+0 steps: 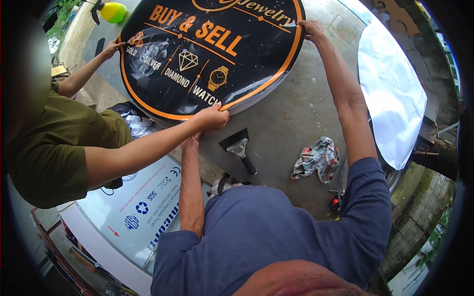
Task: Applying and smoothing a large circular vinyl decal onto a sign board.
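A large round black sign [163,89] with an orange rim, orange and white lettering and small pictures is held tilted above a grey table. My right hand [311,30] grips its right edge, fingers closed round the rim. Below the sign's lower edge, my left hand [190,142] has its fingers drawn together. A co-worker's forearm crosses just above it, so what those fingers hold is hidden. The co-worker's one hand [213,117] holds the lower rim, and the other hand [114,48] is at the left rim. A squeegee [242,152] with a black handle lies below the sign.
A crumpled patterned cloth [317,160] lies on the grey table [281,128]. White sheeting [390,93] drapes at the right. A yellow-green spray bottle [113,12] stands at the far left. The co-worker in olive [54,148] is on my left, beside a film-covered panel [133,197].
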### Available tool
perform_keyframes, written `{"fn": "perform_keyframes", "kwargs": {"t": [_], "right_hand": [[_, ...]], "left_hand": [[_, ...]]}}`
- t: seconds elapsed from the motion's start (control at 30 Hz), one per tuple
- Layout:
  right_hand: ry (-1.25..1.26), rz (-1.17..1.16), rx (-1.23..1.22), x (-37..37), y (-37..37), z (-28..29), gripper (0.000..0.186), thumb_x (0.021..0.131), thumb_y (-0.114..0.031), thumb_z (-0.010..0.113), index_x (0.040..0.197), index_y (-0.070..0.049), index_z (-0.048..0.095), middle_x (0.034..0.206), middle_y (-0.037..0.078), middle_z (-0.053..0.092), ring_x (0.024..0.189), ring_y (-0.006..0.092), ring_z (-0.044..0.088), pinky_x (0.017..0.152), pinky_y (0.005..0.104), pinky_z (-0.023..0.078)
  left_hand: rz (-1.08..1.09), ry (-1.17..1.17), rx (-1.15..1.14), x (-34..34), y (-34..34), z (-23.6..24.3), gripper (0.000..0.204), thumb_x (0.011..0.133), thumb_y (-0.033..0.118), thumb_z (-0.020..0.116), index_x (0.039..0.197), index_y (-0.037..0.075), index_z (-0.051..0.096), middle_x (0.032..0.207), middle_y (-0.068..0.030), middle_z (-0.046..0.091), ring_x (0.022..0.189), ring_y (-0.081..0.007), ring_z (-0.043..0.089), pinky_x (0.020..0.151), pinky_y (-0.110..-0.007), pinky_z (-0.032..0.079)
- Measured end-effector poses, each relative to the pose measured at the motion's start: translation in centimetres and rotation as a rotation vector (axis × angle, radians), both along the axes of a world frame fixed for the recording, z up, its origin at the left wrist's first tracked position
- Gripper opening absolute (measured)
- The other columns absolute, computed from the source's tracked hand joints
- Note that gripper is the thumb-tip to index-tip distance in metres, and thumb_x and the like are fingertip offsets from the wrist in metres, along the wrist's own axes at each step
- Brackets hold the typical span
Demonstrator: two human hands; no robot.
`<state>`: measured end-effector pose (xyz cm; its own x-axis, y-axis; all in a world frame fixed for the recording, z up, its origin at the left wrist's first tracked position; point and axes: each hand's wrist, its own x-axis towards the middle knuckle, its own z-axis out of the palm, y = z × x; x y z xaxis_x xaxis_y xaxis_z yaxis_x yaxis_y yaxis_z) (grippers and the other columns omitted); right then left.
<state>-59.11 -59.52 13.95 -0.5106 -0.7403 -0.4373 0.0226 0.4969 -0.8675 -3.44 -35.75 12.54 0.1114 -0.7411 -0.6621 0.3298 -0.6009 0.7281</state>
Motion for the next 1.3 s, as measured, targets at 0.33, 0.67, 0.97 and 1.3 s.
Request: {"fn": "perform_keyframes", "kwargs": {"t": [0.33, 0.67, 0.97, 1.3], "right_hand": [[0.011, 0.019, 0.026, 0.2, 0.8, -1.0, 0.016, 0.082, -0.024, 0.074, 0.077, -0.009, 0.068, 0.061, -0.002, 0.057, 0.049, 0.0081, 0.048, 0.047, 0.0272, 0.041], [0.211, 0.003, 0.129, 0.0, 1.1, -1.7, 0.022, 0.077, -0.023, 0.072, 0.087, -0.003, 0.073, 0.071, 0.007, 0.064, 0.054, 0.0159, 0.057, 0.050, 0.0294, 0.051], [0.394, -0.004, 0.125, -0.4, 1.9, -3.2, 0.027, 0.074, -0.025, 0.074, 0.083, 0.000, 0.073, 0.069, 0.009, 0.066, 0.059, 0.0171, 0.060, 0.059, 0.0321, 0.050], [0.424, 0.157, 0.107, -0.9, -0.8, -4.4, 0.029, 0.080, -0.037, 0.074, 0.086, -0.008, 0.074, 0.063, 0.002, 0.060, 0.049, 0.0112, 0.052, 0.042, 0.0296, 0.038]], "left_hand": [[0.716, 0.313, 0.714, -3.1, -3.5, 0.0, 0.032, 0.085, 0.027, 0.064, 0.108, 0.005, 0.060, 0.105, -0.0090, 0.065, 0.094, -0.0209, 0.064, 0.079, -0.032, 0.055], [1.445, 1.007, 1.567, -8.1, -7.9, 4.3, 0.011, 0.073, 0.010, 0.076, 0.081, 0.006, 0.070, 0.084, -0.0031, 0.066, 0.079, -0.0192, 0.061, 0.065, -0.030, 0.055], [1.165, 1.056, 1.635, -10.6, -8.8, 11.6, 0.016, 0.072, 0.003, 0.077, 0.085, 0.006, 0.068, 0.086, -0.0014, 0.063, 0.080, -0.0181, 0.059, 0.070, -0.029, 0.051], [-0.240, 0.537, -0.049, 5.8, -0.8, -5.6, 0.043, 0.088, 0.029, 0.071, 0.122, 0.005, 0.059, 0.114, -0.0077, 0.064, 0.083, -0.0087, 0.062, 0.057, -0.022, 0.047]]}}
